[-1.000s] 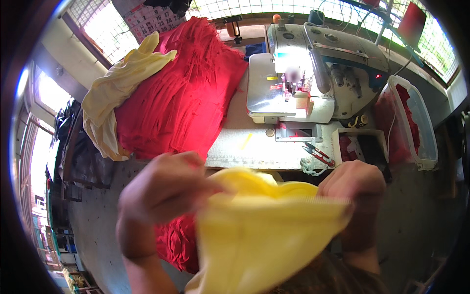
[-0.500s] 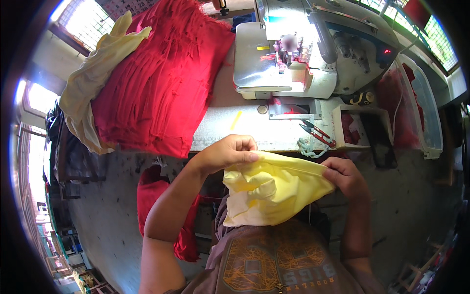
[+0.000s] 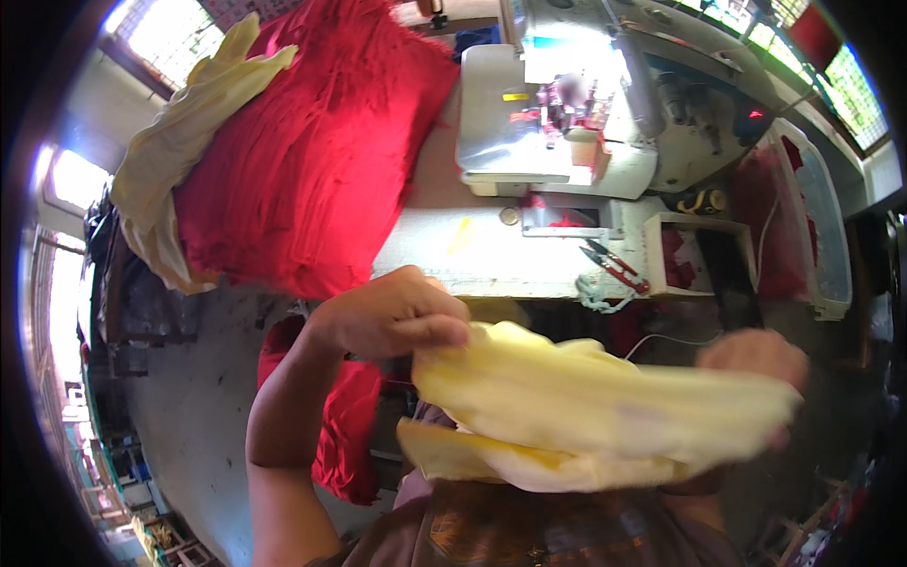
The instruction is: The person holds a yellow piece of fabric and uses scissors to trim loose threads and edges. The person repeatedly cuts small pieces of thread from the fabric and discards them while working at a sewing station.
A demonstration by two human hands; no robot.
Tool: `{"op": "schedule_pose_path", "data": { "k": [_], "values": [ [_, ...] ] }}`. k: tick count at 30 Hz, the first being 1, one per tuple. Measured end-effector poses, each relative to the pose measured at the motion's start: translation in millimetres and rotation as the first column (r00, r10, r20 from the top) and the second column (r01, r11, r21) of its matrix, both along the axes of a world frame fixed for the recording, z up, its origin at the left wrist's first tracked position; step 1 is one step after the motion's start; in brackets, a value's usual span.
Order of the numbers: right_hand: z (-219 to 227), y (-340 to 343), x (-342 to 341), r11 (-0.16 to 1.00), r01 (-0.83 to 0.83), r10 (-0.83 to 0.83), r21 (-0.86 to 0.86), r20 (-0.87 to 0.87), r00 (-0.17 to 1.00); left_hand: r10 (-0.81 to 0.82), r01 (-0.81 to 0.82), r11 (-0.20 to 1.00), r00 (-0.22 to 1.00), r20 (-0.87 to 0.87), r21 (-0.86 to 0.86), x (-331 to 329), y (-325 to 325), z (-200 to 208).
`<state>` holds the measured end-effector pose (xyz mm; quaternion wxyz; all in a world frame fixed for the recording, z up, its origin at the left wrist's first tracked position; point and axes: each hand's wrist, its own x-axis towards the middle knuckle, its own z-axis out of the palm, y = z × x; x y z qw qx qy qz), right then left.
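A pale yellow piece of fabric (image 3: 586, 411) is stretched between my hands in front of my chest, below the table's front edge. My left hand (image 3: 402, 317) is closed in a pinch on its upper left corner. At the other end, my right hand (image 3: 756, 364) grips the cloth; motion blurs it, and its fingertips are partly hidden. A loose fold hangs beneath the main span. Beyond my hands, an overlock-type sewing machine (image 3: 491, 118) stands lit on the white table (image 3: 430, 250).
A tall stack of red fabric (image 3: 312, 161) fills the table's left, with yellow cloth (image 3: 170, 180) draped over its side. Red-handled thread snips (image 3: 619, 267), a small open box (image 3: 661, 250) and a dark phone (image 3: 727, 274) lie at the right. Red cloth (image 3: 350, 435) hangs below the table.
My hands have moved apart, the right one outward to the right and the left one slightly left and down. The yellow fabric has spread wider and dropped lower.
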<state>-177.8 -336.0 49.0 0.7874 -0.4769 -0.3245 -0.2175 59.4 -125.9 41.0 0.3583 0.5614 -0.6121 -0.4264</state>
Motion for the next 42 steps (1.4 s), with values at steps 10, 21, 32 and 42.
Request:
{"op": "schedule_pose_path", "data": {
  "k": [10, 21, 32, 42],
  "values": [
    [-82.6, -1.7, -21.0, 0.913, 0.334, -0.348, -0.233, -0.873, 0.343, 0.574, -0.468, 0.810, 0.756, -0.315, 0.353, 2.9, 15.1, -62.0],
    [-64.0, 23.3, -8.2, 0.556, 0.426, -0.734, -0.713, -0.181, 0.655, 0.588, -0.584, 0.797, 0.808, 0.019, 0.154, 10.4, 19.4, -70.2],
    [-52.8, 82.5, 8.6, 0.098, 0.072, -0.585, -0.993, 0.002, 0.811, 0.728, -0.804, 0.561, 0.365, -0.580, 0.198, -4.0, 22.0, -106.9],
    [-58.1, 77.2, 13.9, 0.170, 0.072, -0.645, -0.983, -0.056, 0.762, 0.685, -0.764, 0.620, 0.413, -0.601, 0.182, -17.4, 15.0, -94.3]
  ]
}}
